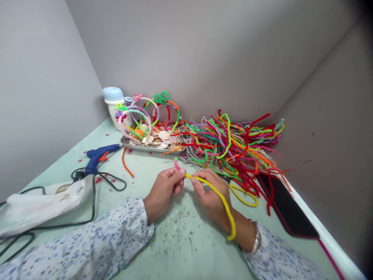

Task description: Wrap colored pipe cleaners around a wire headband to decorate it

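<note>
My left hand (pixel 163 190) pinches the end of a pink pipe cleaner (pixel 176 165), whose tip sticks up past my fingers. My right hand (pixel 210 192) is closed on a yellow pipe cleaner (pixel 222 200) that runs back over my wrist to the bracelet. The two ends meet between my fingertips, just above the pale green table (pixel 175 241). Right behind my hands lies a big heap of coloured pipe cleaners (pixel 233 146).
A metal tray (pixel 140 147) with shells and wrapped headbands (pixel 145 116) stands at the back, beside a white jar with a blue lid (pixel 114 102). A blue glue gun (pixel 100 154) with black cord lies left, near a white bag (pixel 37 204). A dark tablet (pixel 287 212) lies right.
</note>
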Tool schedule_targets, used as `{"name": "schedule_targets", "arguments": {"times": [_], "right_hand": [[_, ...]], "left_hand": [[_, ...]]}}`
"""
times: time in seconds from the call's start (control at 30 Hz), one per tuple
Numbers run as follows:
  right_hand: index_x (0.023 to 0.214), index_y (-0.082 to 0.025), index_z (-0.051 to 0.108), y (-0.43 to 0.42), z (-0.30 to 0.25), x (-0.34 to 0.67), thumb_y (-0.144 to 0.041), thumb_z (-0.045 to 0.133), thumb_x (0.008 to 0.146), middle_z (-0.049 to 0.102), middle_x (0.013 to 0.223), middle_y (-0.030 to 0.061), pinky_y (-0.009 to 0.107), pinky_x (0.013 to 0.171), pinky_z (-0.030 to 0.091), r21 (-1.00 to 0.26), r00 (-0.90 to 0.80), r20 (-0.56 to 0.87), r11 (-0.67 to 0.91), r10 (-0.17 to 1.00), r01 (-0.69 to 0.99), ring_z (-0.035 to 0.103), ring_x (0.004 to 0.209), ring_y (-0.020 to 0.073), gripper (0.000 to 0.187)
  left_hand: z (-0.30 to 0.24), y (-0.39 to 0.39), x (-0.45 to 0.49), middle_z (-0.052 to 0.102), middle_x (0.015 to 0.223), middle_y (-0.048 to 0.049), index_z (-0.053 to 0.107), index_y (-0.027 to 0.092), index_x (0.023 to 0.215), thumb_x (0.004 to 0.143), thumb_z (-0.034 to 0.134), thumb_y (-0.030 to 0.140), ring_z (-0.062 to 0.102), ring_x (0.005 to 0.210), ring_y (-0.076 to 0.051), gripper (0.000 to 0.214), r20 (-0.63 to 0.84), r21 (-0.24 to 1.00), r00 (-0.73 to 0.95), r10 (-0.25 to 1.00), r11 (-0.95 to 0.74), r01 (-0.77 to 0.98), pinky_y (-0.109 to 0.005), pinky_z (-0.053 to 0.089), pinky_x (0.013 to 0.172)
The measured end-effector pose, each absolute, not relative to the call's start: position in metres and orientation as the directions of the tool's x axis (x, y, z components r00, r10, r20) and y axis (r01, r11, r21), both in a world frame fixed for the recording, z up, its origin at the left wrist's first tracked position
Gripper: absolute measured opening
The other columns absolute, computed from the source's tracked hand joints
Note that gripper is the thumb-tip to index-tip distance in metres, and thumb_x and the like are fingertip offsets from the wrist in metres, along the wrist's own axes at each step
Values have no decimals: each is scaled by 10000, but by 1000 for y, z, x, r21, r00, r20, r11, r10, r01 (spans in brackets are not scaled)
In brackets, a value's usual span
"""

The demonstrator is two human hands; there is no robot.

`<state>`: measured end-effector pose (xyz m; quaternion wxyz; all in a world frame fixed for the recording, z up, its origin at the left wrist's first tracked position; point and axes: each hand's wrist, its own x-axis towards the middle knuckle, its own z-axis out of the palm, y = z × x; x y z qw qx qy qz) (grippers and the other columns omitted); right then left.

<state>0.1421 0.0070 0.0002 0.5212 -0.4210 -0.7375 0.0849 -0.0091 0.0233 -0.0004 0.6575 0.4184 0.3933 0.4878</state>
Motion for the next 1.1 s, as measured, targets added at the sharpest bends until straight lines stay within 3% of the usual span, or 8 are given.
{"name": "schedule_targets", "arguments": {"times": [0.47, 0.67, 0.9, 1.1], "right_hand": [[733, -190, 593, 7, 1, 142, -262, 546, 885, 586, 692, -5, 271, 651, 438, -827, -68, 444, 438, 893, 353, 541, 669, 151, 174], [732, -173, 604, 8, 5, 142, -293, 538, 883, 579, 690, -6, 256, 662, 433, -939, -93, 243, 258, 966, 227, 546, 665, 140, 205], [674, -174, 593, 14, 6, 145, -298, 539, 856, 556, 639, -7, 260, 615, 416, -983, -199, 121, 145, 973, 113, 530, 621, 140, 226], [675, -169, 604, 15, 7, 146, -311, 537, 847, 558, 634, -4, 259, 608, 414, -984, -206, 114, 139, 972, 110, 525, 613, 138, 232]], "left_hand": [[-2, 23, -10, 483, 545, 52, 508, 140, 643, 811, 653, 375, 360, 409, -24, 323, -106, 935, 229, 968, 175, -307, -175, 246, 423], [-4, 24, -11, 494, 558, 53, 510, 140, 657, 811, 655, 373, 367, 417, -26, 315, -92, 938, 238, 967, 164, -305, -170, 260, 431], [-7, 26, -11, 466, 525, 65, 488, 151, 644, 819, 645, 386, 355, 418, -36, 332, -71, 959, 236, 969, 132, -253, -180, 263, 436], [-6, 23, -11, 471, 555, 53, 485, 155, 673, 863, 578, 398, 381, 458, -51, 322, -46, 965, 262, 964, 111, -239, -187, 288, 462]]}}
